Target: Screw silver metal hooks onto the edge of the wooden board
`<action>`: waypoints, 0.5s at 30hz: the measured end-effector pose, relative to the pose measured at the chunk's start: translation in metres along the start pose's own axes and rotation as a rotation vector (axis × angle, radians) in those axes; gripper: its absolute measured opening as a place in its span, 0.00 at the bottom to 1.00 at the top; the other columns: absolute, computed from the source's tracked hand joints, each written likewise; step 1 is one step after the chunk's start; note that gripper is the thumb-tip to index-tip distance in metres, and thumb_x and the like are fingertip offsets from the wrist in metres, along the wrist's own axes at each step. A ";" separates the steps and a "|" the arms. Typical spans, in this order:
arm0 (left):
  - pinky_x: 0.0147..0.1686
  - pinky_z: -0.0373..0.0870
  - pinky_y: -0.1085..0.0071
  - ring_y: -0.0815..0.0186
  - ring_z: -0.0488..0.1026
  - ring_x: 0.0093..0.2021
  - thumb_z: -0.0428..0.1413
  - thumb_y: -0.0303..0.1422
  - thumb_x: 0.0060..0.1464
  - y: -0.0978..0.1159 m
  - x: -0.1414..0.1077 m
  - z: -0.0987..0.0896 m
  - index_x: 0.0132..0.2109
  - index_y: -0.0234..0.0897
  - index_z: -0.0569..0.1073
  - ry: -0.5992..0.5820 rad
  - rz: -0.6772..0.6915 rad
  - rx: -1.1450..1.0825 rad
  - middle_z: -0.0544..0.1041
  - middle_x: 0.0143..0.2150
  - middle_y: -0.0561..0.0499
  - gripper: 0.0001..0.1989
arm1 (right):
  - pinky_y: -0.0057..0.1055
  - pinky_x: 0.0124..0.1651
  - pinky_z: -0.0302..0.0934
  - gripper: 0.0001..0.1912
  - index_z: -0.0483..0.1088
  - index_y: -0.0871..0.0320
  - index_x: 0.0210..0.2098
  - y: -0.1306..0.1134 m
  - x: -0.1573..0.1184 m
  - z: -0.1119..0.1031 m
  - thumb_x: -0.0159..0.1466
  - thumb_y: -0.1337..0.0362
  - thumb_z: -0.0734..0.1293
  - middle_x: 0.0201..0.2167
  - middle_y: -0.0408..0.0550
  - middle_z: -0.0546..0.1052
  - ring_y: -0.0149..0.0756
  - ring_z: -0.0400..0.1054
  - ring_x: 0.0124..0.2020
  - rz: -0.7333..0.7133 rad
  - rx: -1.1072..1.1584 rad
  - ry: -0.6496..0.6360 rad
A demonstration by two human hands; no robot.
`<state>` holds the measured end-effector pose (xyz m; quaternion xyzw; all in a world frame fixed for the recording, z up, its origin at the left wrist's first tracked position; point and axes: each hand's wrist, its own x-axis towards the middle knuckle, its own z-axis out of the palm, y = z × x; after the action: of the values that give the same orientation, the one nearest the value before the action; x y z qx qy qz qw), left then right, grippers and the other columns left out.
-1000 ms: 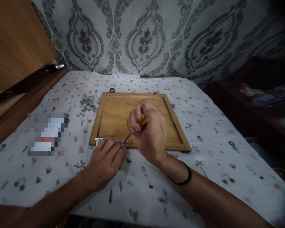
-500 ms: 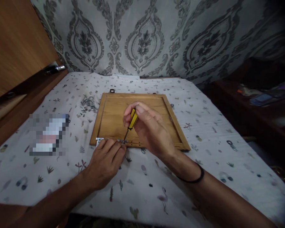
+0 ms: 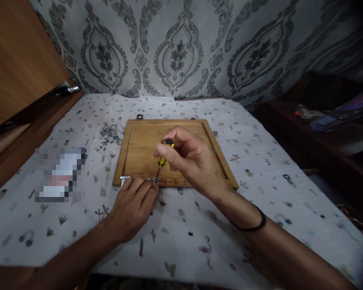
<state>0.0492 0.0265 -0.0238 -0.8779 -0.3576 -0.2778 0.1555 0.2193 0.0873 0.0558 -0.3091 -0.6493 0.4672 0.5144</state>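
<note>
A framed wooden panel (image 3: pixel 143 147) lies flat on a patterned cloth. My right hand (image 3: pixel 193 163) pinches a yellow and black screwdriver (image 3: pixel 161 161) by its handle. The shaft slants down, and its tip meets the metal fitting at the panel's near edge. My left hand (image 3: pixel 135 203) is closed over that edge, fingers curled on a silvery metal fitting (image 3: pixel 124 179) that pokes out at the left and by the fingertips. Its middle is hidden under the fingers, and any screw at the tip is too small to make out.
Loose small metal hardware (image 3: pixel 110 133) is heaped left of the panel. Nearer on the left lies a pixelated phone-like object (image 3: pixel 60 175). A wooden cabinet (image 3: pixel 24 52) borders the left side; a patterned curtain-like sheet (image 3: pixel 178 52) hangs behind.
My right hand has turned around the screwdriver handle, its thumb shifting left and the handle's black end now showing. My left hand stays on the fitting. The view has shifted slightly.
</note>
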 end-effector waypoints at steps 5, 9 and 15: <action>0.40 0.65 0.59 0.56 0.70 0.39 0.54 0.23 0.61 0.000 0.000 -0.001 0.47 0.27 0.73 0.000 0.009 -0.001 0.79 0.38 0.43 0.07 | 0.24 0.27 0.63 0.13 0.72 0.57 0.49 -0.003 -0.003 -0.010 0.70 0.58 0.63 0.29 0.40 0.71 0.24 0.66 0.23 -0.017 -0.035 -0.139; 0.38 0.65 0.60 0.56 0.70 0.38 0.55 0.23 0.62 0.000 0.002 -0.001 0.46 0.26 0.73 0.007 0.010 -0.007 0.79 0.37 0.43 0.06 | 0.22 0.19 0.54 0.09 0.73 0.59 0.38 0.001 -0.001 -0.010 0.66 0.58 0.69 0.28 0.39 0.70 0.21 0.59 0.18 -0.028 0.006 -0.093; 0.38 0.65 0.60 0.56 0.72 0.38 0.54 0.24 0.62 0.000 0.002 -0.001 0.46 0.28 0.73 0.008 0.002 -0.004 0.79 0.37 0.43 0.07 | 0.20 0.15 0.52 0.15 0.64 0.56 0.30 0.002 0.002 -0.005 0.61 0.56 0.73 0.24 0.36 0.67 0.20 0.56 0.16 0.059 0.140 -0.043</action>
<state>0.0500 0.0269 -0.0221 -0.8775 -0.3554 -0.2820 0.1556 0.2231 0.0907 0.0551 -0.2813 -0.6164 0.5330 0.5068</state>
